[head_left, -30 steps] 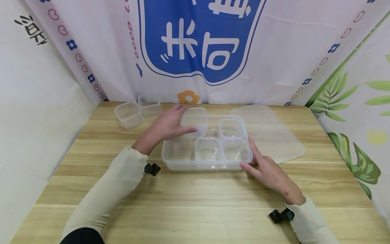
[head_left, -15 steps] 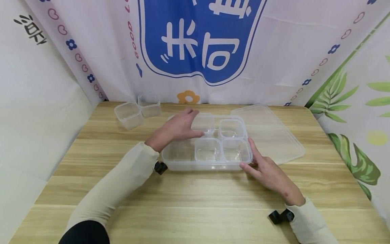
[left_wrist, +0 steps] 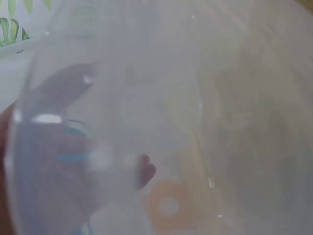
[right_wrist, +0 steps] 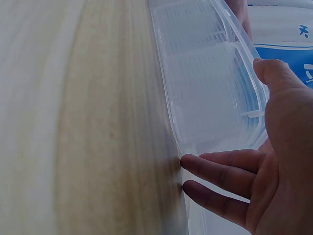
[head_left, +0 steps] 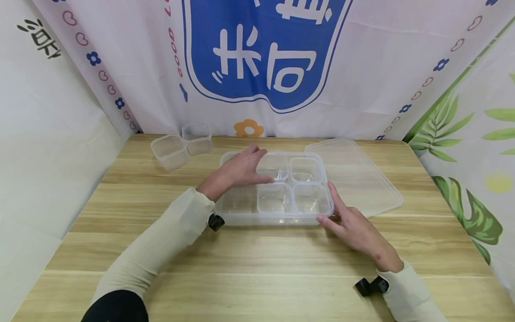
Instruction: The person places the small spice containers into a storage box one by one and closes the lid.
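A clear rectangular box (head_left: 241, 219) stands on the table with small square clear cups inside. Two cups fill its right side, and a third (head_left: 275, 199) stands front centre. My left hand (head_left: 241, 169) pinches a fourth cup (head_left: 273, 165) at the back centre of the box, thumb and fingers at its left side. The left wrist view is mostly clear plastic, with a fingertip (left_wrist: 146, 171) seen through it. At the box's front right corner rests my right hand (head_left: 354, 226), thumb on the rim and fingers against the side; its extended fingers (right_wrist: 220, 174) show in the right wrist view.
Two loose clear cups, one (head_left: 173, 154) in front of the other (head_left: 198, 139), stand at the back left of the wooden table (head_left: 257, 277). A flat clear lid (head_left: 362, 179) lies right of the box, partly behind it. A printed cloth (head_left: 257, 53) hangs behind.
My left hand has moved right and slightly down with its cup, which now sits lower in the box, beside the back right cup. My right hand has stayed at the corner.
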The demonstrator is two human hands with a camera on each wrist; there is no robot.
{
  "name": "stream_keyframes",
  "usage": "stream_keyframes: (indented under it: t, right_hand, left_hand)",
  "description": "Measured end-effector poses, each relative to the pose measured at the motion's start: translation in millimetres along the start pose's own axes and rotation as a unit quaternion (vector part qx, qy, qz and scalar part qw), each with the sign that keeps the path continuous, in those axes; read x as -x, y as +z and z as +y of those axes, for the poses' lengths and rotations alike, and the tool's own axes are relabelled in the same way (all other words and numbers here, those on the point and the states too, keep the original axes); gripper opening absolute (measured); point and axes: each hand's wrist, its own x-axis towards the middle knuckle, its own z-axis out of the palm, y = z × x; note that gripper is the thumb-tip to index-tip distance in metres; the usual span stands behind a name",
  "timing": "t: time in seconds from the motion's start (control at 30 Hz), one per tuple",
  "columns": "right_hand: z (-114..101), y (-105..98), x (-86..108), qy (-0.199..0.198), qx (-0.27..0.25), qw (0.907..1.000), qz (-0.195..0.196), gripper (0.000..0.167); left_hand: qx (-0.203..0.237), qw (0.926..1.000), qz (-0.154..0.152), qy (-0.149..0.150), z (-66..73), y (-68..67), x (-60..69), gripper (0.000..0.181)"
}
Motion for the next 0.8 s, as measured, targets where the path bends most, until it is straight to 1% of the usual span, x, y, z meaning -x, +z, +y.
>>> stream_keyframes:
  t: [0.3,0.53,0.8]
  right_hand:
    - [0,1,-1.0,0.001,0.002,1.0,0.002,0.094]
    - [0,0,-0.1,-0.002,0.0,1.0,0.001,0.094]
    - [2,0,0.1,-0.006,0.002,1.0,0.002,0.094]
  left_hand:
    - [0.01,0.9999,-0.007,0.0,-3.2,6.1,0.7,0.094]
    - [0.027,0.9993,-0.023,-0.007,-7.1,10.9,-1.1,0.095]
    - [0.033,0.9992,-0.021,0.003,-10.0,13.0,-1.2,0.095]
